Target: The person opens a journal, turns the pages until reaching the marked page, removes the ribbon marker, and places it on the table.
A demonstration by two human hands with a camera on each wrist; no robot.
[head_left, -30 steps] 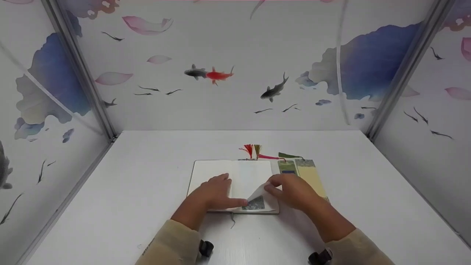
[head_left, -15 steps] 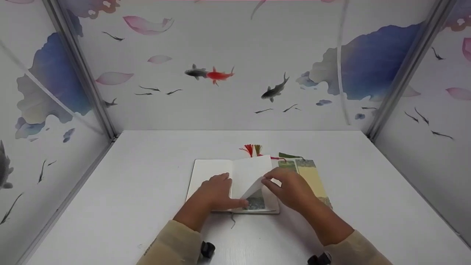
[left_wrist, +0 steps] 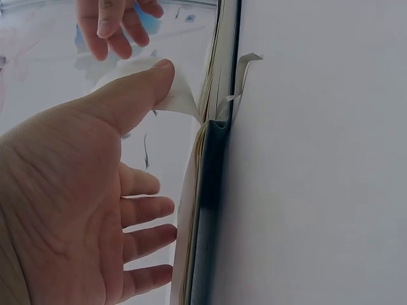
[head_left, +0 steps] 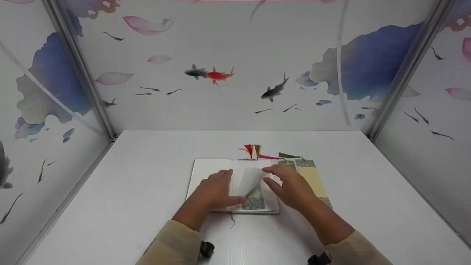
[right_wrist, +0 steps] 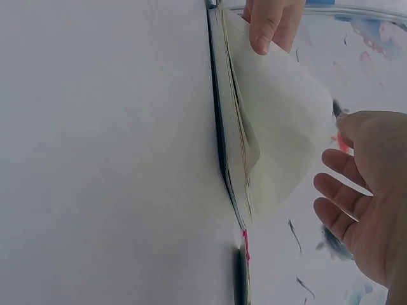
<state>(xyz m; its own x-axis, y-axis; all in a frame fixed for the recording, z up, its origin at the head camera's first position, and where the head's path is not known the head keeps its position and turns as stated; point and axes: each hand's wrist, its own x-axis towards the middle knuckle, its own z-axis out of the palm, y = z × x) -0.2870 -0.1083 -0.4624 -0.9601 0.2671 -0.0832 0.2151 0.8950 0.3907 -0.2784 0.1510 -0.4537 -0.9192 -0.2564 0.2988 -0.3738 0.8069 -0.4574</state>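
An open notebook (head_left: 209, 167) with blank pages lies on the white table. One right-hand page (head_left: 251, 179) stands lifted and curls toward the left, baring a printed bookmark (head_left: 254, 203) beneath it. My left hand (head_left: 215, 191) rests on the notebook near the spine, fingers extended; its thumb lies against the base of the raised page in the left wrist view. Just right of that page is my right hand (head_left: 294, 187), with thumb and fingers parted. In the right wrist view the right hand (right_wrist: 375, 184) appears apart from the page (right_wrist: 286, 114), holding nothing.
A yellow bookmark (head_left: 310, 176) with a green tassel (head_left: 289, 155) lies right of the notebook. Beside it is a green bookmark (head_left: 288, 163), partly covered by my right hand. A red tassel (head_left: 249, 150) and an olive tassel (head_left: 257, 150) stick out past the notebook's far edge.
My right hand pinched the page and lifted it; now its fingers have parted and the page curls leftward. More of the bookmark underneath shows. My left hand has barely moved.
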